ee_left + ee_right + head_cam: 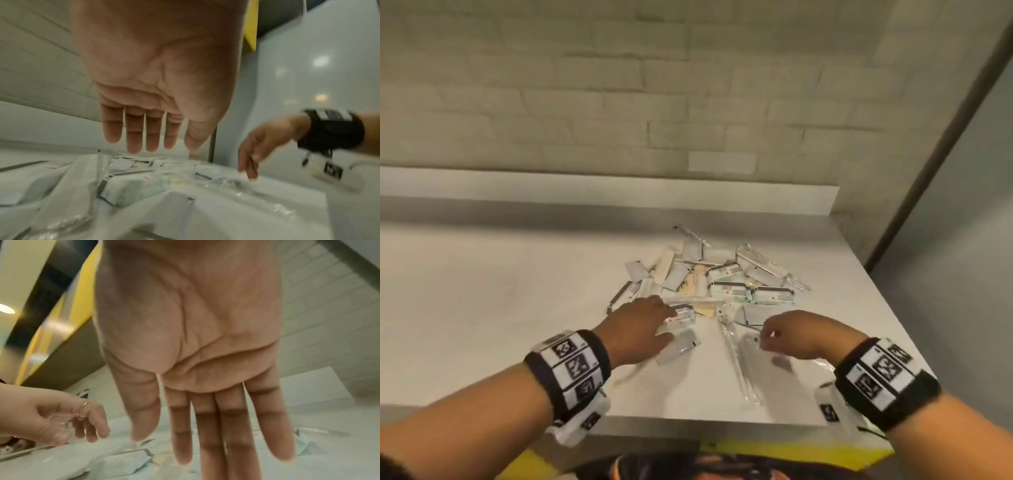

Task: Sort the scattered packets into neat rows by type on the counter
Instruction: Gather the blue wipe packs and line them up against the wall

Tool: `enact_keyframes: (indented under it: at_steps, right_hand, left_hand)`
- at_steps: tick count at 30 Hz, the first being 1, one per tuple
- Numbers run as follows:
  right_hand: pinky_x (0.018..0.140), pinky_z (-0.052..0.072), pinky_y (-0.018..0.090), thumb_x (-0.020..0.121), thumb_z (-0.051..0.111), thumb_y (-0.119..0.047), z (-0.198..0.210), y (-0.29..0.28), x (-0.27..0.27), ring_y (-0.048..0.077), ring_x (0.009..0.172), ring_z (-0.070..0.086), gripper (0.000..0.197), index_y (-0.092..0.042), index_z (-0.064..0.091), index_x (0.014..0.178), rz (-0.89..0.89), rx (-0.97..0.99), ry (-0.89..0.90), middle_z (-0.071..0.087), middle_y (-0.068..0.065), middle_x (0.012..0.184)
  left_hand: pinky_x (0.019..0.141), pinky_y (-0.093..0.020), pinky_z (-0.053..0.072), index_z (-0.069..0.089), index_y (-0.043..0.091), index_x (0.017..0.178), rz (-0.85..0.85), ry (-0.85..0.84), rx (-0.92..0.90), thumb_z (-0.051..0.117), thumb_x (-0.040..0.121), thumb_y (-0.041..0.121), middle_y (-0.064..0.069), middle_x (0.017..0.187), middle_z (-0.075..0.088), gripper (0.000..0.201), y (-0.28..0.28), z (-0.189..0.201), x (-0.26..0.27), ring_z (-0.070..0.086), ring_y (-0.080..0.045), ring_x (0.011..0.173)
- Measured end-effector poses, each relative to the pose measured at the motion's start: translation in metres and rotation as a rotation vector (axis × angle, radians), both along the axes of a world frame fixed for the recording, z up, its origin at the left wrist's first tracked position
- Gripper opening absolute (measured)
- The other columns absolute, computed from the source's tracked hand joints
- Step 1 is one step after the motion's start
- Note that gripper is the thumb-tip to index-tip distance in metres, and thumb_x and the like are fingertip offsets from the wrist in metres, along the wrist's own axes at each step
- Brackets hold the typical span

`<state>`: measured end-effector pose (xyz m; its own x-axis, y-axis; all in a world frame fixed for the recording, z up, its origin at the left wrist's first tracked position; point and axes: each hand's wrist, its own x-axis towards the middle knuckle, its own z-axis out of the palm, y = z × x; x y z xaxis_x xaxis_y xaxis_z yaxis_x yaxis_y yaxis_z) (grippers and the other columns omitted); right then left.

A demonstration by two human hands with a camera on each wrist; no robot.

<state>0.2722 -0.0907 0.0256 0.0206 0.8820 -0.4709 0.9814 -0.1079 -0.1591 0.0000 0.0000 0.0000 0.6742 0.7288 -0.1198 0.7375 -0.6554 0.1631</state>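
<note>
Many packets (709,281) lay heaped mid-table (482,308), unsorted. Left hand (637,329) hovered at the heap's near edge, fingers (133,133) straight, holding nothing. Right hand (794,334) hovered beside clear wrappers (739,363), fingers (207,426) extended and empty.

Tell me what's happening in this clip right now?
A person stands at a white counter with a jumbled pile of packets that is not yet sorted into rows. Both hands reach over the near edge of the pile: the left hand and the right hand have straight fingers and hold nothing.
</note>
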Motion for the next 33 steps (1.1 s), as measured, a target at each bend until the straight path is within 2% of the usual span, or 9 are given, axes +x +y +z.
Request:
enact_keyframes:
  at_steps: [7,10,13,18,21,24,29,31,33]
  right_hand:
    - [0.103,0.041,0.040,0.091,0.050,-0.039,-0.039,0.074,0.044,0.028,0.125,0.047,0.047,-0.028,0.047,0.136,-0.150,0.205,-0.151,0.049,0.004,0.139]
    - [0.102,0.041,0.038,0.088,0.055,-0.041,-0.061,0.081,0.053,0.026,0.123,0.049,0.047,-0.033,0.048,0.134,-0.152,0.253,-0.127,0.053,-0.001,0.137]
    - [0.096,0.044,0.036,0.086,0.059,-0.037,-0.065,0.082,0.053,0.026,0.112,0.053,0.042,-0.025,0.055,0.126,-0.136,0.355,-0.133,0.055,0.002,0.124]
    - [0.087,0.046,0.035,0.077,0.071,-0.027,-0.038,0.106,0.042,0.029,0.106,0.055,0.055,-0.014,0.048,0.126,-0.203,0.513,0.140,0.049,0.010,0.121]
    - [0.088,0.049,0.035,0.079,0.069,-0.027,-0.040,0.115,0.020,0.025,0.106,0.058,0.051,-0.020,0.048,0.125,-0.101,0.454,0.158,0.058,0.005,0.122]
    - [0.089,0.052,0.040,0.082,0.061,-0.015,-0.057,0.120,0.004,0.025,0.105,0.060,0.055,-0.031,0.044,0.131,-0.089,0.353,0.101,0.058,0.003,0.127]
    - [0.101,0.043,0.034,0.072,0.072,-0.012,-0.060,0.144,0.008,0.023,0.128,0.047,0.085,-0.033,0.032,0.144,0.036,0.155,-0.057,0.041,-0.003,0.148]
    - [0.097,0.046,0.035,0.074,0.074,-0.016,-0.057,0.152,0.009,0.022,0.120,0.052,0.073,-0.032,0.040,0.136,0.059,0.148,-0.094,0.049,-0.002,0.140]
    - [0.096,0.044,0.039,0.079,0.071,-0.042,-0.044,0.166,0.008,0.023,0.114,0.052,0.056,-0.027,0.049,0.127,0.109,0.250,-0.168,0.053,0.000,0.128]
  left_hand:
    - [0.094,-0.039,0.043,0.043,0.019,0.135,0.110,0.290,0.018,0.056,0.084,0.051,-0.007,0.130,0.048,0.061,0.035,-0.025,0.037,0.051,-0.028,0.117]
    - [0.093,-0.038,0.044,0.045,0.018,0.131,0.105,0.270,0.045,0.057,0.085,0.048,-0.007,0.128,0.051,0.057,0.041,-0.031,0.042,0.054,-0.027,0.113]
    - [0.089,-0.035,0.045,0.050,0.019,0.123,0.101,0.168,0.055,0.056,0.084,0.049,-0.004,0.120,0.059,0.049,0.043,-0.027,0.042,0.058,-0.024,0.106]
    - [0.082,-0.035,0.046,0.049,0.015,0.120,0.306,-0.128,0.226,0.055,0.085,0.048,-0.007,0.105,0.065,0.049,0.054,-0.003,0.026,0.059,-0.028,0.096]
    - [0.085,-0.038,0.046,0.044,0.011,0.121,0.492,0.007,0.202,0.051,0.086,0.046,-0.011,0.112,0.062,0.050,0.073,-0.004,0.003,0.057,-0.031,0.103]
    - [0.096,-0.043,0.042,0.038,0.014,0.131,0.625,0.123,-0.012,0.045,0.091,0.044,-0.012,0.129,0.051,0.050,0.080,-0.019,-0.009,0.051,-0.033,0.117]
    - [0.096,-0.043,0.043,0.034,0.017,0.137,0.523,0.086,-0.134,0.047,0.091,0.045,-0.013,0.132,0.044,0.055,0.092,-0.036,-0.015,0.050,-0.035,0.118]
    - [0.094,-0.041,0.044,0.031,0.017,0.139,0.452,0.115,-0.140,0.053,0.090,0.043,-0.012,0.132,0.043,0.060,0.096,-0.036,-0.014,0.050,-0.033,0.117]
    - [0.093,-0.041,0.045,0.028,0.018,0.141,0.372,0.140,-0.146,0.055,0.089,0.039,-0.011,0.132,0.042,0.062,0.103,-0.033,-0.017,0.049,-0.032,0.117]
